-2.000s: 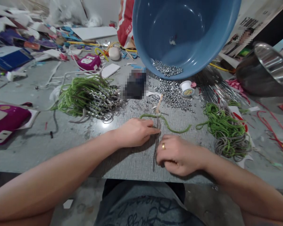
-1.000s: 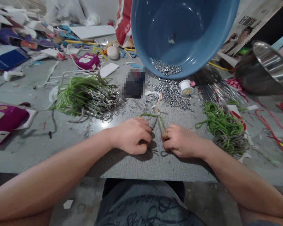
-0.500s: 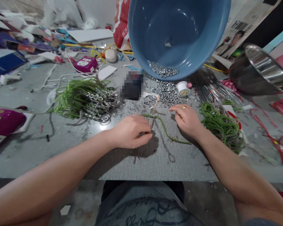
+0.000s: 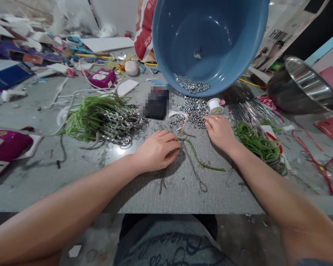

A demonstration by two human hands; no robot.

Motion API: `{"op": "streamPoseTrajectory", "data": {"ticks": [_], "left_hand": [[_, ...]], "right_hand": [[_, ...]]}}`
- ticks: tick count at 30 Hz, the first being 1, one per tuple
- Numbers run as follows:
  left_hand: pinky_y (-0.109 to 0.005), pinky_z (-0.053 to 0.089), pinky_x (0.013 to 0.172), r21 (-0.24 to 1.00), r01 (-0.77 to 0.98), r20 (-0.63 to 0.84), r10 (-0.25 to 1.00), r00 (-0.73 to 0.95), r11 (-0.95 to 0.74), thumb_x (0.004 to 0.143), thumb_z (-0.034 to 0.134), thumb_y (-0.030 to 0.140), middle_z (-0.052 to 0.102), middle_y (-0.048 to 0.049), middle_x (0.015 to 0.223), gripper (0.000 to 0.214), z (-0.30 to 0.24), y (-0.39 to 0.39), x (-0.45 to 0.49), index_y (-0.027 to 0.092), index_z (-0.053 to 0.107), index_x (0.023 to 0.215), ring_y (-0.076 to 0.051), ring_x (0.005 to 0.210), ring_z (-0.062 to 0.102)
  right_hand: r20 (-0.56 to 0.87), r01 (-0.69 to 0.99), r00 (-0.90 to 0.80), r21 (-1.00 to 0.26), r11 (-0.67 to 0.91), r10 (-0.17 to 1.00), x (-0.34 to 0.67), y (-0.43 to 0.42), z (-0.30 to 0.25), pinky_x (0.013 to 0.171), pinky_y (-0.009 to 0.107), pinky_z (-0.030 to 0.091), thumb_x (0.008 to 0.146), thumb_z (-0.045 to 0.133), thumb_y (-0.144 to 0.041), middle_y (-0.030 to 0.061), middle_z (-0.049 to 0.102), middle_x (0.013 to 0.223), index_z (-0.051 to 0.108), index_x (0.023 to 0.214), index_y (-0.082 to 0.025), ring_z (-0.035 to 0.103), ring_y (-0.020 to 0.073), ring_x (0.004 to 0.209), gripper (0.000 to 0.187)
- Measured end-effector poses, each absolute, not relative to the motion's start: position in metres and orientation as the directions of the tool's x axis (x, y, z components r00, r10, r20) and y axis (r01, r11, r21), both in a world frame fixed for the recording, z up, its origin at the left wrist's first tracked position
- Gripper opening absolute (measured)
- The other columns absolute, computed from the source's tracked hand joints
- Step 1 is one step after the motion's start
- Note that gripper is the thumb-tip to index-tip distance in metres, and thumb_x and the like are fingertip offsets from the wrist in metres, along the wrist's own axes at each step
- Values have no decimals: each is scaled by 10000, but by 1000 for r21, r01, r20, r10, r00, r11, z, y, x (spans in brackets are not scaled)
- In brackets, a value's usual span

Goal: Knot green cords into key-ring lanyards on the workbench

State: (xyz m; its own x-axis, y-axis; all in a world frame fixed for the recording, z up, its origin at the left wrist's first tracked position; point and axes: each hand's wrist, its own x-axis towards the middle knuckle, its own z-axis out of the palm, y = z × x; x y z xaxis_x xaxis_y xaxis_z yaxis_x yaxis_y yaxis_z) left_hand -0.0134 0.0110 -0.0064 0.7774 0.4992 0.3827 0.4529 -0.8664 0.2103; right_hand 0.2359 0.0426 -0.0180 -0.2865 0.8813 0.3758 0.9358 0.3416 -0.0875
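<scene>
My left hand (image 4: 160,150) is closed around a grey cord (image 4: 163,181), whose ends hang below the fingers onto the table. Just right of it lie a green cord (image 4: 197,158) and a grey looped cord (image 4: 195,171), both running from a small upright tan stick (image 4: 184,125). At the near right edge of a heap of metal nuts (image 4: 192,109), my right hand (image 4: 220,131) rests with fingers stretched toward them. No object shows in it, though the undersides of its fingers are hidden. A white spool (image 4: 215,107) stands just behind the right hand.
A tilted blue basin (image 4: 211,40) holding more nuts looms behind the heap. Bundles of green cords lie left (image 4: 86,116) and right (image 4: 256,142). A dark phone (image 4: 157,105), purple power strip (image 4: 12,149) and steel bowl (image 4: 294,87) surround the work area.
My right hand has moved slightly forward to the nuts. The left hand has shifted a little up and right, with the grey cord still in it.
</scene>
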Motion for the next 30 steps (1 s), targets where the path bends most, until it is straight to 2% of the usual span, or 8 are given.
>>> {"op": "streamPoseTrajectory", "data": {"ticks": [6, 12, 15, 19, 23, 26, 30], "left_hand": [[-320, 431, 746, 209, 463, 384, 508, 771, -861, 830, 444, 205, 633, -63, 903, 214, -8, 12, -13, 163, 649, 873, -174, 814, 539], [-328, 428, 759, 205, 459, 374, 502, 779, -865, 835, 433, 204, 638, -60, 904, 221, -9, 12, -14, 161, 648, 865, -178, 827, 546], [-332, 421, 783, 202, 465, 357, 507, 785, -862, 836, 427, 198, 642, -62, 927, 225, -9, 13, -14, 164, 647, 874, -180, 851, 548], [-339, 415, 786, 200, 478, 345, 518, 783, -855, 821, 447, 201, 644, -59, 940, 220, -10, 13, -14, 175, 656, 886, -188, 862, 546], [-357, 404, 793, 187, 469, 335, 504, 796, -863, 802, 463, 215, 646, -57, 937, 227, -10, 13, -14, 191, 670, 892, -201, 878, 544], [-368, 391, 793, 160, 457, 307, 484, 820, -875, 798, 461, 222, 652, -54, 914, 235, -9, 13, -14, 202, 686, 861, -214, 890, 542], [-369, 376, 784, 145, 451, 276, 474, 836, -880, 787, 479, 228, 656, -48, 899, 230, -9, 13, -14, 215, 694, 867, -213, 883, 541]], "right_hand": [[407, 959, -268, 27, 282, 873, 231, 59, -17, 706, 417, 419, 827, 479, -247, 112, 673, 862, 703, 834, -183, 546, 278, 865, 234], [385, 963, -263, 58, 261, 885, 226, 58, -16, 665, 398, 396, 827, 469, -220, 107, 656, 806, 670, 755, -177, 538, 274, 834, 217], [412, 955, -266, -13, 298, 871, 224, 51, -7, 697, 403, 397, 828, 473, -217, 107, 652, 802, 650, 745, -178, 547, 268, 824, 199], [432, 847, -376, -198, 493, 820, 209, 27, 5, 771, 376, 402, 831, 493, -234, 67, 651, 825, 626, 768, -197, 563, 228, 842, 153], [339, 733, -503, -321, 600, 795, 188, 1, 0, 761, 334, 387, 852, 491, -253, 46, 651, 819, 602, 788, -187, 553, 189, 813, 144], [260, 744, -512, -341, 575, 818, 180, -6, -9, 731, 322, 367, 862, 485, -278, 48, 640, 782, 583, 767, -172, 535, 185, 783, 173], [227, 802, -481, -278, 529, 847, 177, -7, -13, 703, 315, 346, 828, 523, -264, 54, 630, 738, 583, 728, -162, 532, 191, 749, 155]]}}
